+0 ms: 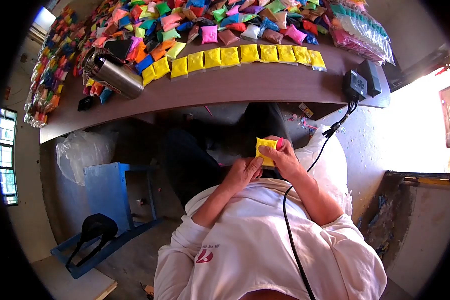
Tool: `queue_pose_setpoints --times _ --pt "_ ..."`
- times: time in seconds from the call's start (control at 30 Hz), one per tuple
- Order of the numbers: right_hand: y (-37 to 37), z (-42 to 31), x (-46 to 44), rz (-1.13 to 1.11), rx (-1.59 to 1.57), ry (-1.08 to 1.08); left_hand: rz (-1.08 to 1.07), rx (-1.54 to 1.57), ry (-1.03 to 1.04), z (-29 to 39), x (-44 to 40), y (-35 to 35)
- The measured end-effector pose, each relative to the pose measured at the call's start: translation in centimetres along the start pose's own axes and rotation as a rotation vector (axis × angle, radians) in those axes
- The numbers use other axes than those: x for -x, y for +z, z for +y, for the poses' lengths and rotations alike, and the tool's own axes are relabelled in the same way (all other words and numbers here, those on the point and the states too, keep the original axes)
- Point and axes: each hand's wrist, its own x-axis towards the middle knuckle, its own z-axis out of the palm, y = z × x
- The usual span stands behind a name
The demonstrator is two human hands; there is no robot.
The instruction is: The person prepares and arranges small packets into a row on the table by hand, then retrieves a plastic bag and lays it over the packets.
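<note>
A small yellow packet (266, 148) is held over my lap, between both hands. My right hand (282, 156) grips it with the thumb across its face, and something pink shows by the fingers behind it. At the packet's lower left corner, my left hand (248, 172) is closed, thumb and fingers pinching the edge. Beyond the hands, a row of yellow packets (212, 58) lies side by side along the brown table (200, 90).
Many coloured packets (209, 34) cover the back of the table. A metal flask (117, 77) lies at the left, a black box (355, 85) at the right. A black cable (286, 215) crosses my shirt. A blue stool (105, 187) stands at lower left.
</note>
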Motion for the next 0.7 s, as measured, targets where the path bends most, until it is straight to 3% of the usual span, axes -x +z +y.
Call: queue_pose_setpoints --times 0.23,0.3,0.4,0.6,0.7 --pt "-0.3 0.2 0.0 0.001 0.011 -0.015 0.042 -0.033 -0.044 1.1 0.4 0.2" --pt "-0.7 0.0 0.3 0.036 -0.091 0.214 0.055 0.006 -0.043 0.7 0.3 0.0" --pt "-1.4 -0.3 0.7 -0.016 0.023 0.274 0.06 0.028 -0.024 0.3 0.1 -0.1" --pt "-0.8 0.2 0.6 -0.02 0.016 0.012 0.026 0.009 -0.005 0.2 0.1 0.1" --pt "-0.3 -0.6 0.7 0.026 -0.063 0.082 0.035 0.025 -0.02 0.5 0.1 0.0"
